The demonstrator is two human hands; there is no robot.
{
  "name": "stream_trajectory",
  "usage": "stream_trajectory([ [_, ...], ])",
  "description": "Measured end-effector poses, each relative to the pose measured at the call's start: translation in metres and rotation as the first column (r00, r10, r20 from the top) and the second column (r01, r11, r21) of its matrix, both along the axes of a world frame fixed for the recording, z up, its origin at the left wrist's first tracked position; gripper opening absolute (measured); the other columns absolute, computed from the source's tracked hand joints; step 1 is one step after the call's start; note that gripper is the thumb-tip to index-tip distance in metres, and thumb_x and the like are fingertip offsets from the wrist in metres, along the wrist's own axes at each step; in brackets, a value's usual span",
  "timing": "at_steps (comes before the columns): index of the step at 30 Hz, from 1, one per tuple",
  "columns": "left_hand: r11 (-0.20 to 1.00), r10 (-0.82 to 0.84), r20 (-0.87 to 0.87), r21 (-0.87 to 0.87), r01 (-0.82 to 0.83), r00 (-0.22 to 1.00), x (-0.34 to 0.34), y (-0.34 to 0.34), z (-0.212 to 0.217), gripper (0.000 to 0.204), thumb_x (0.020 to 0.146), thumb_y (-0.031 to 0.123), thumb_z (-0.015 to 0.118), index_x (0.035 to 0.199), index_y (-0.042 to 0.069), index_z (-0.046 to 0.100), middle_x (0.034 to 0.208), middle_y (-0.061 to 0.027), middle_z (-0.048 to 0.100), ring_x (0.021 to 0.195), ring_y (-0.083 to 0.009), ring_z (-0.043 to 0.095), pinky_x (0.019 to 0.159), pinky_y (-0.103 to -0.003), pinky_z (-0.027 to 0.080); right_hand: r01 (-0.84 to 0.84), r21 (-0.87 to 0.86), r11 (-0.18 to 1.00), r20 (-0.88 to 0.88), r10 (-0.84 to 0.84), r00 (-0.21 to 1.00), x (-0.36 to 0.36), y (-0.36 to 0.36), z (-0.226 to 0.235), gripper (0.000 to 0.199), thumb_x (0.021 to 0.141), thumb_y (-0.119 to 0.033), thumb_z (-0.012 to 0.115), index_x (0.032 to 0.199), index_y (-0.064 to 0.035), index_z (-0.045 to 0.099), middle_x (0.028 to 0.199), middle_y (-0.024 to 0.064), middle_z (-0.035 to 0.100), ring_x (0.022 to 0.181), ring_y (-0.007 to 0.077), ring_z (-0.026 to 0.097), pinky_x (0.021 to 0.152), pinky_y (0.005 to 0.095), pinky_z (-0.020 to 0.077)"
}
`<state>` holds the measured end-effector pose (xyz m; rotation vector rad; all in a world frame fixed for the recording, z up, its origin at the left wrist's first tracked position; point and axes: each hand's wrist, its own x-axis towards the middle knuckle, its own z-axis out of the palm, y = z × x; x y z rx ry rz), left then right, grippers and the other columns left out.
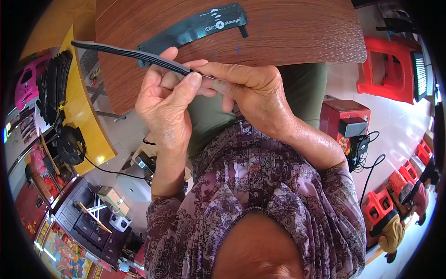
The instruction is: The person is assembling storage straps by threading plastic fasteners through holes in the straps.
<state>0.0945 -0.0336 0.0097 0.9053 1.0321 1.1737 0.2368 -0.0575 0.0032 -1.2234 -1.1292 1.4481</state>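
Observation:
Over the near edge of the table, my left hand grips a long black strap with a grey edge between thumb and fingers. The strap's free end sticks out to the upper left. My right hand meets the left at the strap's other end. Its thumb and fingers are pinched on a thin silvery piece, too small to name, which reaches toward the strap. Beyond both hands, a flat dark green strap with white print lies across the tabletop.
The brown wooden table spans the top. At left, a yellow table carries several black straps. Red plastic stools stand at right. A red box with a black device and cables sits below the table's right side.

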Motion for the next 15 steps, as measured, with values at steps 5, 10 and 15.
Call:
stream_trajectory([
  [5,1.0,0.024,0.003,0.003,-0.024,1.0,0.003,-0.003,-0.004,0.038,0.078,-0.011,0.053,0.115,-0.009,0.043,0.096,-0.026,0.06,0.077,-0.0223,0.064,0.067,-0.03,0.056,0.005,-0.059,0.998,-0.067,-0.009,0.998,-0.004,0.001,-0.003,0.029,0.083,0.001,0.055,0.108,-0.0106,0.065,0.077,-0.0006,0.065,0.051,0.0027,0.044,0.048,0.0174,0.0403],
  [10,0.998,0.059,0.035,-0.005,-0.058,0.998,0.004,-0.003,-0.006,0.033,0.079,-0.01,0.053,0.111,-0.008,0.045,0.097,-0.0261,0.06,0.084,-0.0233,0.063,0.072,-0.031,0.054,0.061,-0.067,0.996,-0.162,-0.072,0.984,-0.006,0.004,-0.003,0.028,0.082,0.004,0.049,0.102,-0.0053,0.066,0.072,0.0042,0.065,0.047,0.0041,0.043,0.045,0.0209,0.0402],
  [15,0.992,0.037,0.285,-0.125,-0.002,0.958,-0.001,0.002,-0.009,0.031,0.08,-0.004,0.058,0.109,-0.006,0.046,0.1,-0.0263,0.059,0.089,-0.0257,0.062,0.079,-0.032,0.052,0.001,-0.09,0.996,-0.18,-0.017,0.983,0.001,0.01,0.002,0.022,0.083,0.0,0.055,0.102,-0.0043,0.066,0.073,0.0045,0.065,0.046,0.0041,0.042,0.044,0.0214,0.0403],
])
